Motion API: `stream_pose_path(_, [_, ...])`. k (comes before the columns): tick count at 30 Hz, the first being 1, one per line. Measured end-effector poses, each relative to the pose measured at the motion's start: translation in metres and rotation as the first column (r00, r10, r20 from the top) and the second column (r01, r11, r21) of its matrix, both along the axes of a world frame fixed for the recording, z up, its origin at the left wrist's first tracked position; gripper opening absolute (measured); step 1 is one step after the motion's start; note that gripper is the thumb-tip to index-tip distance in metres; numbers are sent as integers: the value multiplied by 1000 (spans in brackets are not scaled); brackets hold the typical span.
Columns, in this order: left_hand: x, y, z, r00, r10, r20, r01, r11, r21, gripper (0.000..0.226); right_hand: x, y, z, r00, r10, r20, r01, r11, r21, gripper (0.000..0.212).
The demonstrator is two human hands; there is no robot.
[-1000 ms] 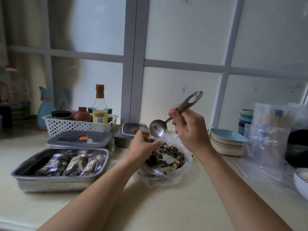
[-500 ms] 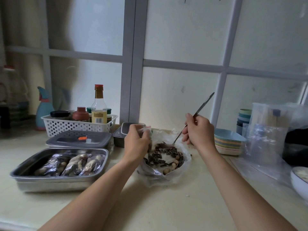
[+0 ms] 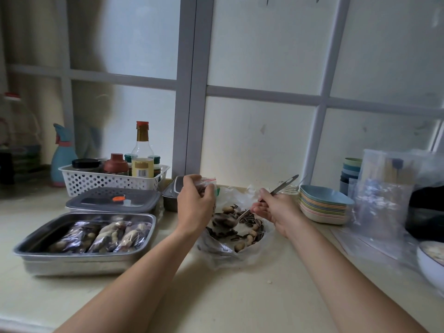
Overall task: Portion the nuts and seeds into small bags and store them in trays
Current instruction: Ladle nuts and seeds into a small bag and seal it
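A shiny rectangular steel tray (image 3: 28,251) on the pale worktop (image 3: 216,296) holds filled clear bags (image 3: 103,236). The left hand (image 3: 195,207) pinches in its grip a small crinkly bag (image 3: 209,182) above the striped seeds and peanuts (image 3: 251,218); the right hand (image 3: 276,210) curls its grip round a metal spoon (image 3: 286,183), bowl in the pile

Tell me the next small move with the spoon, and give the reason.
Probably raise the spoon level and bring it across to the small bag. The right hand grips the handle with the bowl down among the seeds and peanuts, and the left hand holds the bag just above the pile's left edge, so a short lift should reach it.
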State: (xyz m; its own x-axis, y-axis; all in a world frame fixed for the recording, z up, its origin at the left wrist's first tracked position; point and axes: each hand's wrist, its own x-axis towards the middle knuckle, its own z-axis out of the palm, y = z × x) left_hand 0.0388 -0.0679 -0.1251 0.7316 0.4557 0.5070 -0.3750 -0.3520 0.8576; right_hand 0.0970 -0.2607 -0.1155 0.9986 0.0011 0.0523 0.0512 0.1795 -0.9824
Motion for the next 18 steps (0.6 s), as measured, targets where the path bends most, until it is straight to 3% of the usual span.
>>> stream_pose_path(6, [2, -3, -7, 993, -68, -94, 73, 996, 56, 31, 14, -4, -13, 997, -76, 27, 76, 997, 4, 25])
stream_pose_path(11, [1, -4, -9, 976, -80, -203, 103, 989, 107, 42, 18, -1, -22, 990, -141, 33, 141, 990, -4, 25])
stream_pose_path(18, [4, -4, -14, 967, -97, -234, 127, 985, 114, 46, 9, 2, -16, 971, -214, 111, 223, 972, -73, 8])
